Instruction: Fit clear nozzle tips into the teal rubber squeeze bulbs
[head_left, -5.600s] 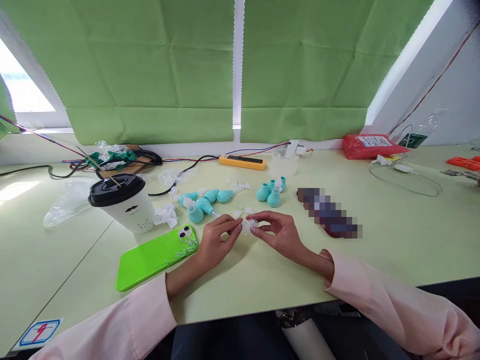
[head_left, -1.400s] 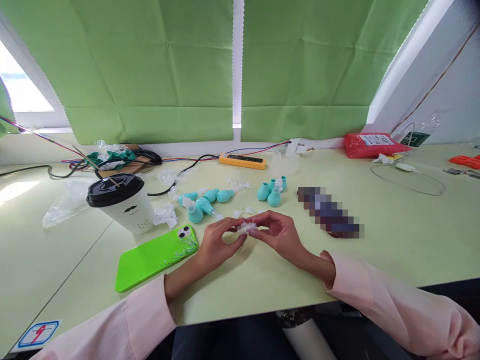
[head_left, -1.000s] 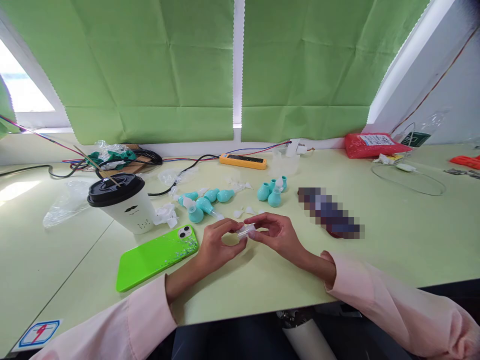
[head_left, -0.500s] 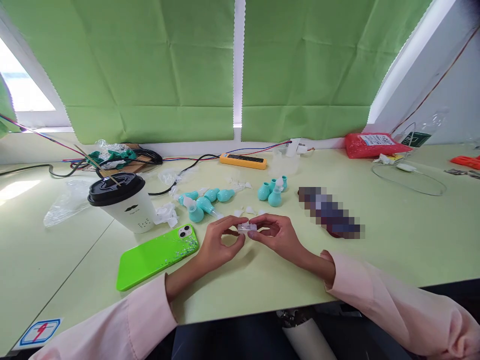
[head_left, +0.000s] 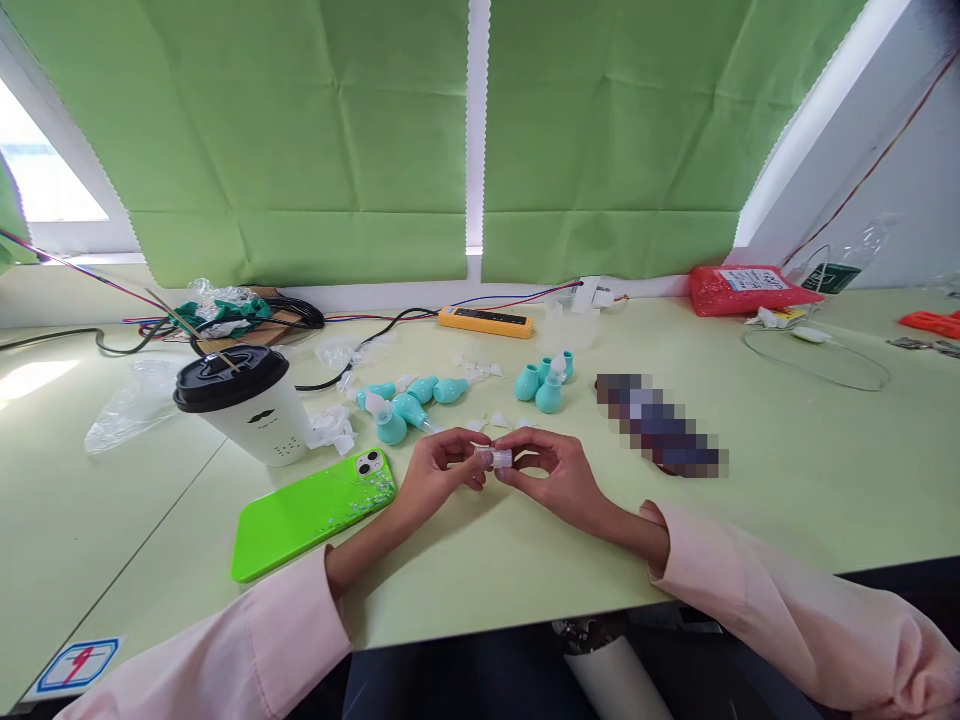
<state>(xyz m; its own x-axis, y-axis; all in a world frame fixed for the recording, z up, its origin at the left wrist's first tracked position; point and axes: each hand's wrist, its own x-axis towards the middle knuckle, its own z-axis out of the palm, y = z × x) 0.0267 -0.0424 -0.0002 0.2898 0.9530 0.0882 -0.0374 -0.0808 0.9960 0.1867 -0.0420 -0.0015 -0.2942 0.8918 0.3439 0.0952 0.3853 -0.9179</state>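
A small clear plastic piece is pinched between both my hands above the table. My left hand closes on its left end, thumb across the front. My right hand grips the right end between thumb and fingertips. Just beyond my hands lie several turquoise squeeze bulbs, some fitted with clear tips. Farther right another cluster of turquoise bulbs stands upright, one carrying a clear tip. Small translucent bits are scattered between the two groups.
A green phone lies left of my hands, with a lidded paper cup behind it. To the right is a blurred-out dark object. A yellow-orange power strip, cables and a red package line the back.
My left thumb has moved up and right onto the clear piece, and the left fingers have curled in more. My right hand is nearly unmoved.
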